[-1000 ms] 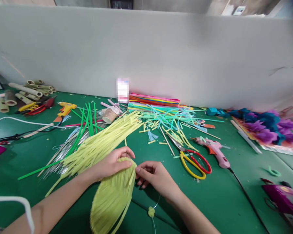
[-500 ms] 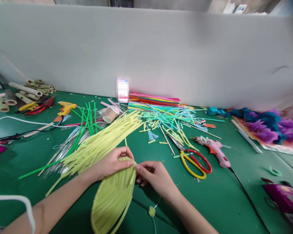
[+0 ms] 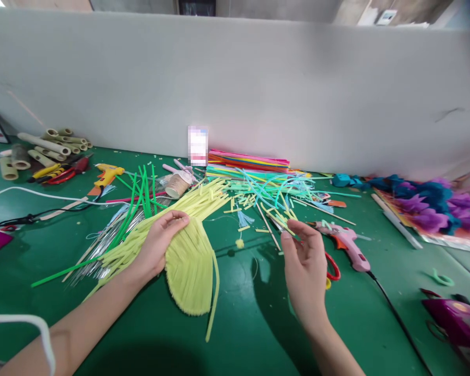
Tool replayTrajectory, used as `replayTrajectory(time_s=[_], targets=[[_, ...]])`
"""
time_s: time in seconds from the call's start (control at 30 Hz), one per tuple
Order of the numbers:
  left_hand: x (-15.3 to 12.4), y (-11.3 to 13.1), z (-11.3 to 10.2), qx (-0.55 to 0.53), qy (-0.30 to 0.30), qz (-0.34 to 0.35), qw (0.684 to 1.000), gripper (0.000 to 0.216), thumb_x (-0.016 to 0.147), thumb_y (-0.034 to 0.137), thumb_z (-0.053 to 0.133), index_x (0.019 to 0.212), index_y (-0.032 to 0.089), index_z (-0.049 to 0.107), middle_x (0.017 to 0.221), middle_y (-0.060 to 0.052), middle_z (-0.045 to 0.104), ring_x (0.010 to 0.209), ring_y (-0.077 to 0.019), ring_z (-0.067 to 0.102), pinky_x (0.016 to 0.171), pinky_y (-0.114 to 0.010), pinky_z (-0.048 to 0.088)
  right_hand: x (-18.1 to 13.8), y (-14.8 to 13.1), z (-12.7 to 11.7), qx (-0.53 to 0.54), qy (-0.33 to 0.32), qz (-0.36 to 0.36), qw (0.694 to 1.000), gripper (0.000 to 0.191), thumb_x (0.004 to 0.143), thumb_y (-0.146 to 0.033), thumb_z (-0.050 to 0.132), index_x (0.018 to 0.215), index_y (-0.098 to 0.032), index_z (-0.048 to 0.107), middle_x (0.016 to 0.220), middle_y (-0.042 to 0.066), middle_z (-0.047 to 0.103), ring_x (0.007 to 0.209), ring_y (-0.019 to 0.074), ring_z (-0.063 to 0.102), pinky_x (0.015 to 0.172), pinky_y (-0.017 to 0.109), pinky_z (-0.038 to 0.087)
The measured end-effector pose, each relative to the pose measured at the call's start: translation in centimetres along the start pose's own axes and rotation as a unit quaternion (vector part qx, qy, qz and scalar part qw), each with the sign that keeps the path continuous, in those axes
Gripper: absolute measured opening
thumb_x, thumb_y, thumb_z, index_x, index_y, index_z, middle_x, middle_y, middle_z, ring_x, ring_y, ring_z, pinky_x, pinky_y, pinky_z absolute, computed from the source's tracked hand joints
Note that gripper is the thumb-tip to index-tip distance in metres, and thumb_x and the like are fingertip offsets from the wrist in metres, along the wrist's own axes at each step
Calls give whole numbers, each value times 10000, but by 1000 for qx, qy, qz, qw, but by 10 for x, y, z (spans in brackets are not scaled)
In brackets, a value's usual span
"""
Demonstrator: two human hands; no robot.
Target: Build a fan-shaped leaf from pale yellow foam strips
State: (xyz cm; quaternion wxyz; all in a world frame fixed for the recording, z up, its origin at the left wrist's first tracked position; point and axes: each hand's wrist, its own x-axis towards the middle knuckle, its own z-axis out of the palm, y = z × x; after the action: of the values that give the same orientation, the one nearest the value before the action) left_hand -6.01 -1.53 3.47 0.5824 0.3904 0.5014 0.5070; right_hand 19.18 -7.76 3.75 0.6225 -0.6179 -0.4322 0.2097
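A leaf-shaped piece of yellow-green pipe cleaners (image 3: pixel 191 269) hangs from my left hand (image 3: pixel 159 240), which pinches it near its upper end. One loose strand trails down along its right side. My right hand (image 3: pixel 306 266) is raised over the table in front of the scissors (image 3: pixel 332 267), fingers curled and thumb tip close to the index finger. Whatever it pinches is too thin to make out. Between the hands is a small yellow flower-like bit (image 3: pixel 239 243), with a fine clear thread (image 3: pixel 255 267) looping near it. Behind my left hand lies a bundle of yellow pipe cleaners (image 3: pixel 203 201).
Beyond my right hand lies a pink glue gun (image 3: pixel 348 243) with a black cord. At left are a yellow glue gun (image 3: pixel 105 175), pliers (image 3: pixel 72 169) and bamboo tubes (image 3: pixel 49 149). Coloured pipe cleaners (image 3: pixel 250 162) lie along the grey partition (image 3: pixel 235 83); purple flowers (image 3: pixel 426 209) lie right.
My right hand has left the leaf-shaped piece and moved right and up. My left hand has lifted the piece away from me, and the small flower-like bit has shifted farther up the table.
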Motion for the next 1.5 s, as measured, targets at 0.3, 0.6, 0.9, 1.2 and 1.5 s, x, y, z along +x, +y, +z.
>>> replayTrajectory(time_s=[0.3,0.6,0.9,1.2,1.5], targets=[[10,-5,-4,-145,112,14,983,290,635,281,822,824,184,624,699,37,698,630,-148,675,629,-244,530,-36,5,28,165,-305,228,910,424,830,-536,627,1074,-250,430,940,14,591,836,174,629,708,293,510],[6,-9,1,-219,1,-67,973,274,817,283,679,1053,145,689,988,-86,762,880,-230,723,769,-306,596,-35,-8,27,149,-364,162,905,320,884,-484,584,1033,-203,621,870,26,641,784,158,572,721,260,457],[-34,-19,26,-157,-182,-133,962,457,773,245,754,1209,214,618,1216,-91,689,1115,-304,642,890,-388,565,-32,-9,25,178,-318,172,915,358,852,-470,631,1111,-222,659,890,37,657,767,168,581,714,276,482],[-29,-18,23,-135,-118,-81,981,552,759,265,776,1272,224,578,1212,-94,689,1074,-288,663,881,-366,572,-34,-1,27,132,-296,195,926,344,803,-428,702,1048,-188,730,709,-6,576,553,93,467,522,236,392],[-40,-17,29,-97,-50,0,994,581,735,244,794,1275,208,584,1190,-93,697,1155,-298,616,951,-393,535,-46,-1,35,148,-332,207,908,294,786,-420,716,910,-153,724,716,24,677,583,120,601,582,250,483]])
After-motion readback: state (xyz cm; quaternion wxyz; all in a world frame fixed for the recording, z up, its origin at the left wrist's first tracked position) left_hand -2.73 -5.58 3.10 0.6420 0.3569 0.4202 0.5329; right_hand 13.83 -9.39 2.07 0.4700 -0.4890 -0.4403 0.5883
